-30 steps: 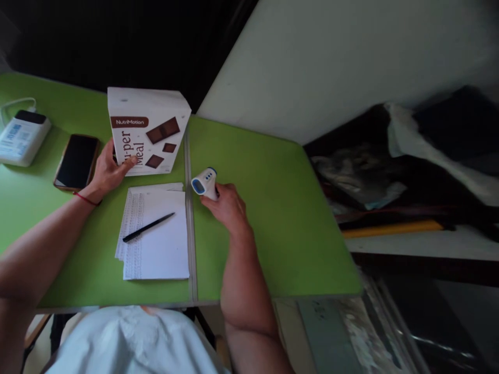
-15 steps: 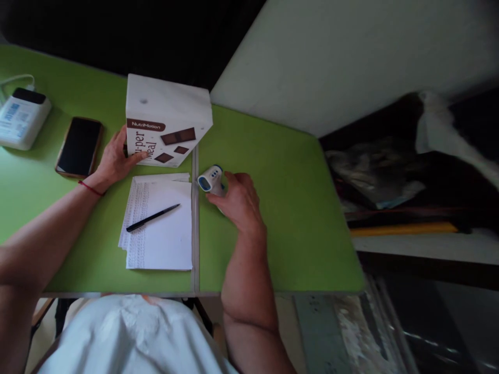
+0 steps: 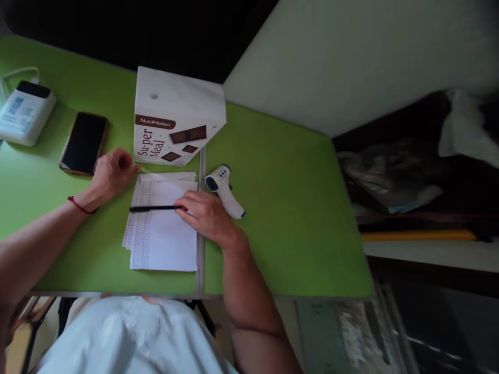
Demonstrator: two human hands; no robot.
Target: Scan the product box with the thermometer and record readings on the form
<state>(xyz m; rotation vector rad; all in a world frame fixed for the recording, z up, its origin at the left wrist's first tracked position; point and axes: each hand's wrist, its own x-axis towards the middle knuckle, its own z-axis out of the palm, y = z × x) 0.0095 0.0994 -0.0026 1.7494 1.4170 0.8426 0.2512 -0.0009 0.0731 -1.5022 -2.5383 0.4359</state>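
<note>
My right hand (image 3: 205, 213) pinches one end of a black pen (image 3: 154, 208), which points left across a stack of white paper sheets (image 3: 167, 239). Rows of small handwriting run down the left side of the sheets. To the right of the stack, a white and blue infrared thermometer (image 3: 225, 187) lies on its side, not held. My left hand (image 3: 113, 174) is near the upper left corner of the paper, fingers loosely curled and thumb extended, with nothing visible in it. Just beyond it stands a white "NutriMotion Su-per Meal" box (image 3: 177, 117).
A phone (image 3: 83, 143) lies left of the box on the green table (image 3: 292, 218). Farther left is a white power bank (image 3: 27, 114) with a cable plugged in. A pale wall (image 3: 312, 62) borders the table's far right side, and shelves with bagged items stand beyond its right edge.
My right hand has left the thermometer and gripped the pen, turning it nearly level. My left hand has come off the box and moved slightly toward me.
</note>
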